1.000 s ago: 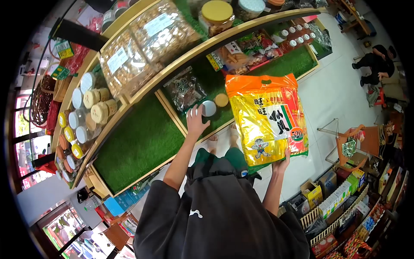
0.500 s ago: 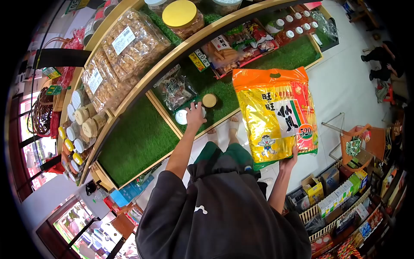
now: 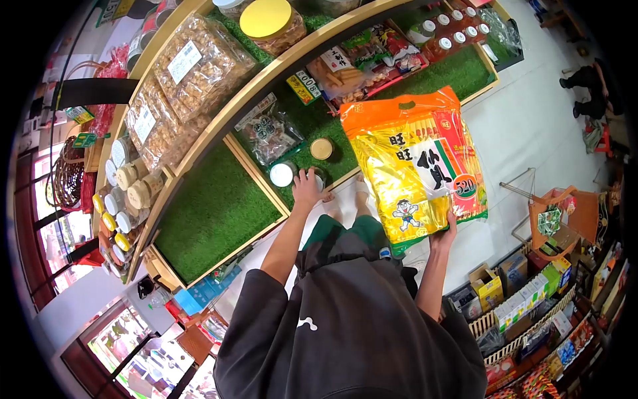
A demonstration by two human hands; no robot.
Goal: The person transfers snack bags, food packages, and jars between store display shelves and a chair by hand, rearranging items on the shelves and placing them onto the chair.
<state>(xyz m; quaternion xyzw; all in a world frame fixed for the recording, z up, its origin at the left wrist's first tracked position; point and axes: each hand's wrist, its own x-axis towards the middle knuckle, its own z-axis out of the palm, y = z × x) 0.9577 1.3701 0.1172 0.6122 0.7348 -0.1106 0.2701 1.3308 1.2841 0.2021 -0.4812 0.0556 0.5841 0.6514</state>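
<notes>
My right hand (image 3: pixel 444 233) grips the lower right edge of a large bag of rice crackers (image 3: pixel 412 166), yellow and red with an orange top. It holds the bag upright in front of the shelf. Over the lower shelf, my left hand (image 3: pixel 307 189) curves its fingers around a small jar (image 3: pixel 320 178), which they partly hide. Just left of those fingers stands a white-lidded jar (image 3: pixel 282 174). A gold-lidded jar (image 3: pixel 321 148) is a little farther back. Behind them lies a clear bag of dark dried food (image 3: pixel 269 130).
The shelf's wooden edge (image 3: pixel 226 133) curves above the lower tier, carrying bagged snacks (image 3: pixel 203 56) and a yellow-lidded tub (image 3: pixel 266 18). Red bottles (image 3: pixel 442 46) stand at the far right end. Packed racks (image 3: pixel 525 299) and a brown bag on a frame (image 3: pixel 565 219) flank the aisle.
My left hand has shifted slightly toward me and to the right, uncovering more of the white-lidded jar. The cracker bag has moved a little left and up in view, still in my right hand.
</notes>
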